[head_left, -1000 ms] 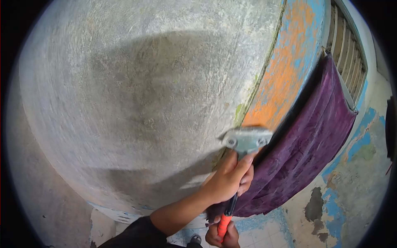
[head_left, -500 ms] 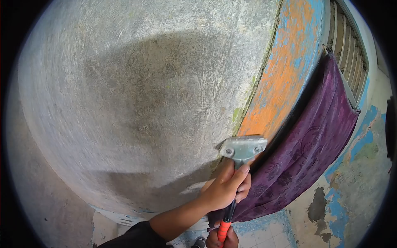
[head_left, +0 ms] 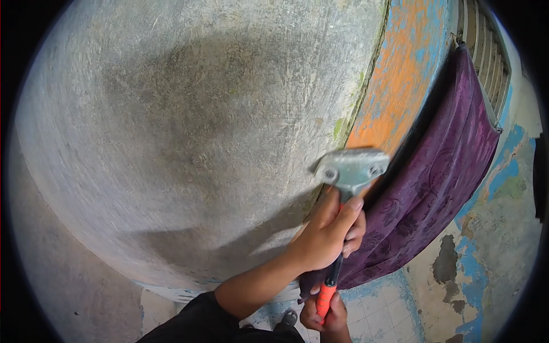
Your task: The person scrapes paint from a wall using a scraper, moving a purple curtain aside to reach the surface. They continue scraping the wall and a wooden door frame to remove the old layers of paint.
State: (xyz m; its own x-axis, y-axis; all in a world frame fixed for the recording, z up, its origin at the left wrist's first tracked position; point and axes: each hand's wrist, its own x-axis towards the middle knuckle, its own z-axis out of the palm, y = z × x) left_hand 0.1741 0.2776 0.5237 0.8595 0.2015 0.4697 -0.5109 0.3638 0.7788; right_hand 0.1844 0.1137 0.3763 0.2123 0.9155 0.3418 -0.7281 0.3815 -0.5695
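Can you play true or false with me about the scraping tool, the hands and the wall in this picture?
1. The scraper has a metal head. True.
2. The scraper's handle is green. False: it is orange.
3. The left hand holds the scraper just under its head. True.
4. The right hand is waving in the air. False: it holds the handle's end.
5. The cloth beside the wall is yellow. False: it is purple.

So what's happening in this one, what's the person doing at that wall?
A person holds a metal-bladed scraper with an orange handle in both hands: the left hand grips the shaft just below the blade, the right hand the handle's end. The blade lies against the orange-and-blue painted strip of wall, beside bare grey plaster and a hanging purple cloth.
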